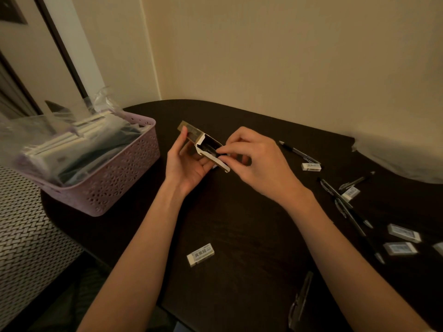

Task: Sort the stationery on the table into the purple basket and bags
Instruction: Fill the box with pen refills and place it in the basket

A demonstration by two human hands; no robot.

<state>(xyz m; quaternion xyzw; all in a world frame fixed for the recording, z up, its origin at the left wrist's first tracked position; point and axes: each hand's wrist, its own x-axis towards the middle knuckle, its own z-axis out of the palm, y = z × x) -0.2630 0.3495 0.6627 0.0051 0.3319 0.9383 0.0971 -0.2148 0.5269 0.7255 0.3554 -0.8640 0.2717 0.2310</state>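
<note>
Holding small box, left hand | right fingers pinching unclear contents

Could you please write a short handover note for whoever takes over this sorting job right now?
Left hand holds a small cardboard box, its end flap open. Right hand pinches at the box's open mouth.
Purple basket, at the table's left, already holds filled bags.
Left to sort: one eraser near the front edge, more erasers and pens scattered at right, one pen at the front.
</note>
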